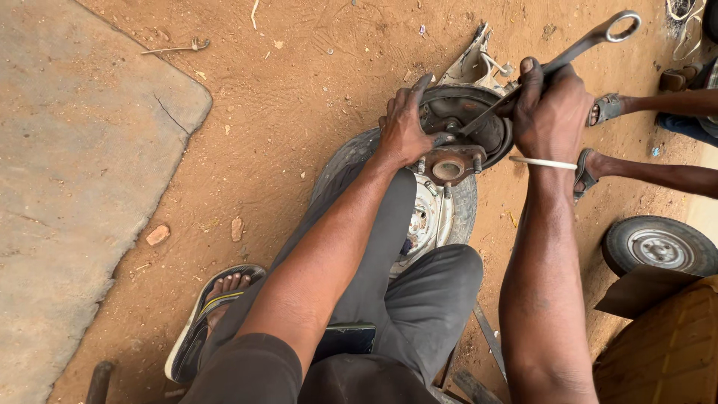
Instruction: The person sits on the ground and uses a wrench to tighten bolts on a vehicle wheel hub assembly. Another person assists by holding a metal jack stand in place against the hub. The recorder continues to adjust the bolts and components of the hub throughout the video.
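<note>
My left hand (404,123) presses on the rim of a greasy round brake hub (465,120), fingers spread over its left edge. A long steel wrench (576,51) is gripped in my right hand (552,108), its far ring end pointing up right and its near end down inside the hub. The hub has a rusty flange with studs (449,167) and rests on a small tyre and wheel (441,213) lying on the dirt. My knees in grey trousers (419,299) sit close below.
Another person's sandalled feet (598,142) rest at the right. A second small wheel (660,245) lies at right, beside a brown ribbed cover (666,352). A concrete slab (75,164) fills the left. My foot in a sandal (213,310) is on reddish dirt.
</note>
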